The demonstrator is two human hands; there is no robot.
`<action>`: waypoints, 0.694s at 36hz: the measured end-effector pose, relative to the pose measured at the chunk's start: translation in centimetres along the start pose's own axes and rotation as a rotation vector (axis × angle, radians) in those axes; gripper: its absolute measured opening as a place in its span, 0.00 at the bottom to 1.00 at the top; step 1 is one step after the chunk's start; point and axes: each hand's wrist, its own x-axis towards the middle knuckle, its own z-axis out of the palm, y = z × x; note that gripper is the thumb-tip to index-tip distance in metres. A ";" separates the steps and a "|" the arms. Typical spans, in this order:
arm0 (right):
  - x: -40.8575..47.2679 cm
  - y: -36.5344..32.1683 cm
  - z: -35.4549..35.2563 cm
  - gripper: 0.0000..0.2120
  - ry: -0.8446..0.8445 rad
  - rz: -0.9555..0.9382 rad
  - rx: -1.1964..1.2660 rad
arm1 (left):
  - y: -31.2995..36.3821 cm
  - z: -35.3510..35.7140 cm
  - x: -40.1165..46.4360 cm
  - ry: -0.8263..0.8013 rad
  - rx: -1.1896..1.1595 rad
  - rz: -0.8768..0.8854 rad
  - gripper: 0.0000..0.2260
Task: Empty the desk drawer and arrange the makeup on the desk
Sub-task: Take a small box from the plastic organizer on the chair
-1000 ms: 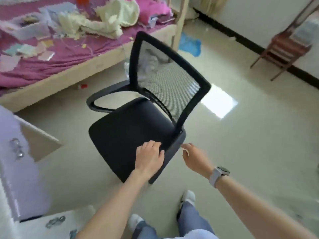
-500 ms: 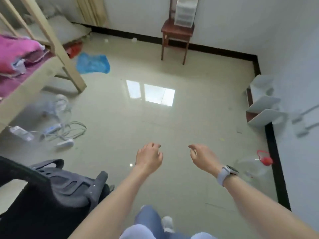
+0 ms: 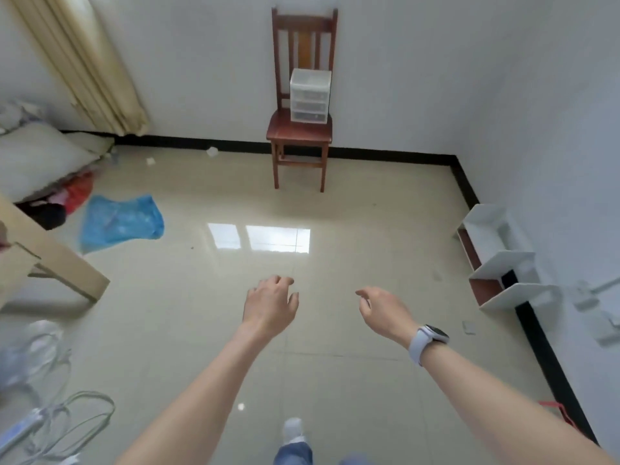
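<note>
both grips slack, left hand (image 3: pixel 270 305) and right hand (image 3: pixel 385 310) empty over glossy tiled floor (image 3: pixel 201 297).

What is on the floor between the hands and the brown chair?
In the head view, only bare shiny floor lies between the hands and the wooden chair.

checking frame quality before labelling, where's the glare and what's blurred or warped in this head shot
Head view: bright window glare on the glossy floor; the cables at lower left and the wall fittings at right edge are smeared; wide-angle bending shows in the leaning curtain and black skirting; the wooden chair, plastic drawer unit, left hand and right hand stay fairly sharp.
</note>
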 end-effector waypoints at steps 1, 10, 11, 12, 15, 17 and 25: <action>2.0 -0.5 -1.0 0.18 0.013 0.006 0.007 | -0.3 -1.0 2.3 0.005 0.004 0.010 0.17; 19.1 -1.9 -6.8 0.17 0.062 0.045 0.036 | -0.9 -4.6 21.9 -0.006 -0.010 0.057 0.16; 21.3 -1.8 -7.3 0.17 0.061 0.047 0.039 | -0.9 -4.6 24.1 -0.006 -0.013 0.064 0.16; 23.5 -1.8 -7.9 0.17 0.063 0.046 0.043 | -0.8 -4.7 26.4 -0.006 -0.014 0.070 0.16; 30.7 -1.6 -9.9 0.17 0.076 0.044 0.064 | -0.8 -5.1 33.8 -0.018 -0.013 0.075 0.17; 35.6 -1.6 -11.6 0.17 0.078 0.050 0.081 | -0.7 -5.8 38.9 -0.023 -0.011 0.064 0.16; 54.1 -4.4 -19.7 0.16 0.106 0.035 0.075 | -1.5 -11.6 56.6 0.083 -0.060 0.011 0.16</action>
